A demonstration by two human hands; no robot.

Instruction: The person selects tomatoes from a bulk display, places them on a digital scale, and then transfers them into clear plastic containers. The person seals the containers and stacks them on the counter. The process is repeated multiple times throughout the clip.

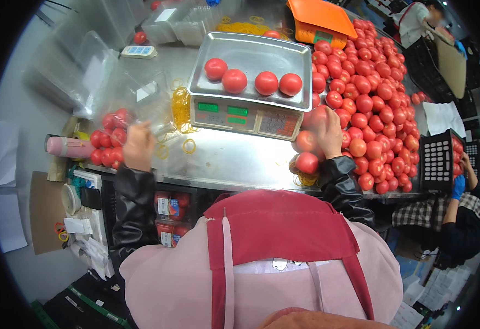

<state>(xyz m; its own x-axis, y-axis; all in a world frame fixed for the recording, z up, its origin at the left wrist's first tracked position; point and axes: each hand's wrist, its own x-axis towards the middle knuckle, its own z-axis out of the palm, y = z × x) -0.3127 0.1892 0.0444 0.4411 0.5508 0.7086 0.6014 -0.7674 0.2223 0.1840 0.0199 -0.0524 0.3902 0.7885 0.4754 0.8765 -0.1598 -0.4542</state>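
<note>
Red tomatoes (pixel 382 109) form a heap along the right side of the metal worktable (pixel 240 164). I locate the right hand (pixel 329 131) at the heap's left edge, fingers bent over blurred fruit; a single tomato (pixel 307 163) lies just beside it, toward the front edge. Whether that hand grips, I cannot tell. I locate the left hand (pixel 139 147) directly right of a cluster of tomatoes in clear plastic (pixel 108 140); its fingers appear curled, but blur prevents me from confirming a pinch.

Working room: the metal strip between both hands, bounded by the table's front edge and the silver scale (pixel 245 118). Yellow rubber bands (pixel 181 109) occupy its left end.

Obstructions: the scale blocks the route straight ahead, its tray bearing four tomatoes (pixel 234 81). A pink bottle (pixel 67 146) lies left of the cluster. Behind the tray I note an orange scale (pixel 321 24) at right and clear containers (pixel 188 27) at left. Well right, a co-worker's blue-gloved hand (pixel 459 186) is at a black crate (pixel 436 163).
</note>
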